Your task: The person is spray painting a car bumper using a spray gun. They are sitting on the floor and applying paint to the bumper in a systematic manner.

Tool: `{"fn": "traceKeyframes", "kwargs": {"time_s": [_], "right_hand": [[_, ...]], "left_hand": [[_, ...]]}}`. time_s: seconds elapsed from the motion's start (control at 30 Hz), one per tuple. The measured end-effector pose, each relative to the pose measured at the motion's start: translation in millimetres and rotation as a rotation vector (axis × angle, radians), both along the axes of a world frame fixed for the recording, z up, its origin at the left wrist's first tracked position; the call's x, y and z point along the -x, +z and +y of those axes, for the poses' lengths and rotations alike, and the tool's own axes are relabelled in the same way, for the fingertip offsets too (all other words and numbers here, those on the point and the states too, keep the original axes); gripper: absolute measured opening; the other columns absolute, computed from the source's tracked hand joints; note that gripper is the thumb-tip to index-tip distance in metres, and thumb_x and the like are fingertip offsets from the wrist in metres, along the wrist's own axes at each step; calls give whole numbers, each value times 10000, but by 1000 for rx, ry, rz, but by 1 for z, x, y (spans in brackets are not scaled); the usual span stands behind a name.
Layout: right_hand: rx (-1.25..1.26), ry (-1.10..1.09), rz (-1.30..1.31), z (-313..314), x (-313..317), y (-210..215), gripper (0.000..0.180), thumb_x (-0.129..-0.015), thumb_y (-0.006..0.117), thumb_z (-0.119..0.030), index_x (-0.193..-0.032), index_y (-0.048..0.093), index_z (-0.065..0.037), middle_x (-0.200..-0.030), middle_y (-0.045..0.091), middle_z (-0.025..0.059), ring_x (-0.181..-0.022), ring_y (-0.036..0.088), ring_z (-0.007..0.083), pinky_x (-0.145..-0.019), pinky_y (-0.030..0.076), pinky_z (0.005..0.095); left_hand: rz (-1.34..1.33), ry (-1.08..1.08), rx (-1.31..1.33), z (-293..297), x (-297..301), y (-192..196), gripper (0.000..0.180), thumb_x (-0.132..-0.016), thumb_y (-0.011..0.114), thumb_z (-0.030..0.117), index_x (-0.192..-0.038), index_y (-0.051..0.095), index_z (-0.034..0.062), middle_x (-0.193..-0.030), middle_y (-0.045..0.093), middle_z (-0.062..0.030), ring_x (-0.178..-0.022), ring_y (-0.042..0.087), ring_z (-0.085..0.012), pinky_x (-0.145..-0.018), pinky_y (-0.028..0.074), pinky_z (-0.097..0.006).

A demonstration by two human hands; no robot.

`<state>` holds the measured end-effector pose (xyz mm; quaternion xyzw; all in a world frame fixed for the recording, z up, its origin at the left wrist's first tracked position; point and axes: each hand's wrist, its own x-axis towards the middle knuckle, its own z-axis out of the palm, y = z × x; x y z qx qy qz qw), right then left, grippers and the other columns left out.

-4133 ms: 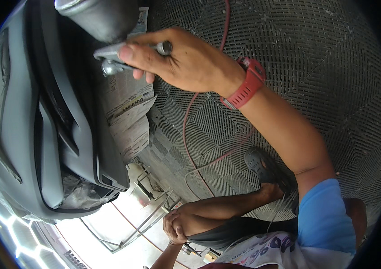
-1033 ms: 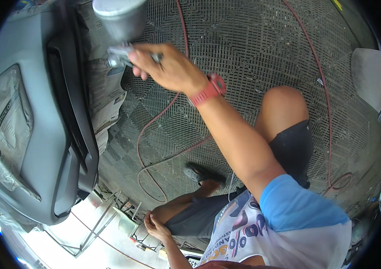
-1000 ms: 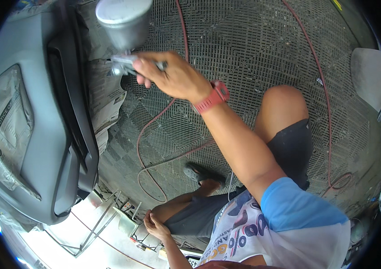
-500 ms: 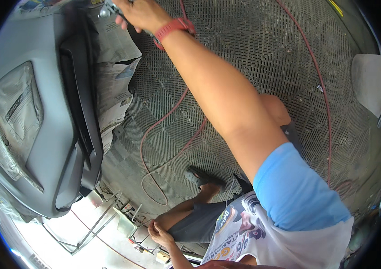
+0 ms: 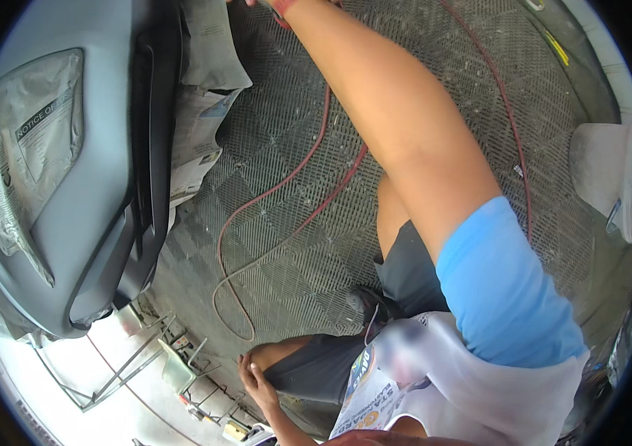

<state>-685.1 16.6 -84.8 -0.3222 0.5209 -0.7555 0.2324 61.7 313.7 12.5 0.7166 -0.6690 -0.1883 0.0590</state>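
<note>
one floor (image 5: 286,253): dark and ribbed, across the middle of the frame; over it, the step in hand looks to be a long reach beside the grey bodywork.
car front (image 5: 104,141): one, grey, filling the left of the frame; this is the piece the work seems to centre on.
right arm (image 5: 420,126): one, slanting from the blue sleeve (image 5: 509,282) at lower right to the top edge; i judge the next move calls for a steady arm, kept off the panel and paper.
newspaper sheets (image 5: 208,44): at least three by their edges, upper left of centre, along the car front; overlaps hide the exact count.
plastic cover (image 5: 26,152): one, wrinkled, on the car front at upper left.
hose (image 5: 325,119): two red lengths, one looping mid-frame, one at upper right; cannot tell if they join.
white tub (image 5: 605,171): one, at the right edge.
hands: two. left hand (image 5: 258,385), lower centre, lies loosely on the knee, gripping nothing visible. right hand (image 5: 249,2) is cut by the top edge; its grip and anything held cannot be told.
shoe (image 5: 364,306): one visible, below centre.
</note>
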Motion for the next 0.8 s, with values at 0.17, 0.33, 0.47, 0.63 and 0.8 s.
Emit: {"fn": "traceKeyframes", "kwargs": {"time_s": [0.17,0.33,0.47,0.63,0.8], "right_hand": [[16,146,158,81,-48,24,577,-1158,489,-552,-1314,746,-59,-795,688,28,-656,642,105,-575,519,300],[-117,188,237,155,-119,27,682,-1102,513,-664,-1316,754,-63,-889,793,56,-663,701,94,-497,520,273],[-193,359,152,190,-141,40,691,-1091,537,-675,-1479,699,-126,-905,765,32,-791,747,106,-522,546,269],[-215,-32,253,157,-133,55,690,-1091,523,-679,-1337,740,-72,-915,772,45,-768,745,104,-512,542,258],[-37,-114,214,117,-132,77,548,-1172,499,-492,-1403,722,-48,-821,691,30,-677,624,99,-650,532,302]], "left_hand": [[-296,-168,49,-19,-4,-65,607,-1084,632,505,-1535,603,100,-1672,443,-236,-1537,425,-457,-1250,363,-589],[-240,-220,144,-49,-4,-96,593,-1048,689,505,-1468,655,87,-1588,527,-238,-1466,498,-462,-1219,391,-596],[-230,-308,165,-75,6,-110,584,-1037,705,501,-1449,669,90,-1565,551,-241,-1449,515,-465,-1210,395,-602],[-230,-335,146,-93,14,-126,563,-1033,698,501,-1455,672,129,-1582,541,-245,-1451,511,-468,-1209,388,-597],[-223,-313,146,-97,11,-131,547,-1027,704,496,-1433,695,129,-1598,539,-248,-1461,507,-468,-1224,377,-592]]}}
